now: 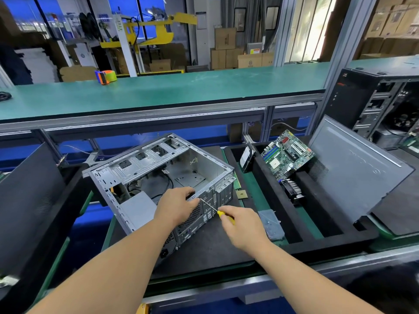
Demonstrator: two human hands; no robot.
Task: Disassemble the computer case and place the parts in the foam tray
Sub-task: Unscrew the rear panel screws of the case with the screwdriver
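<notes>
An open grey computer case (145,164) lies on its side on a black mat, its rear panel facing me. My left hand (175,206) grips the upper rear edge of the case. My right hand (241,225) holds a yellow-handled screwdriver (223,214), whose thin shaft points up-left with the tip at the rear panel beside my left fingers. To the right sits the black foam tray (267,177), holding a green motherboard (286,154), a hard drive (246,158) standing on edge, and a cooler fan (292,189). A grey side panel (353,171) leans in the tray.
A small clear plastic box (271,222) and a small square chip (241,194) lie on the mat between case and tray. Another black computer case (374,103) stands at the far right. A tape dispenser (105,77) sits on the green upper shelf. A dark panel (27,200) stands at the left.
</notes>
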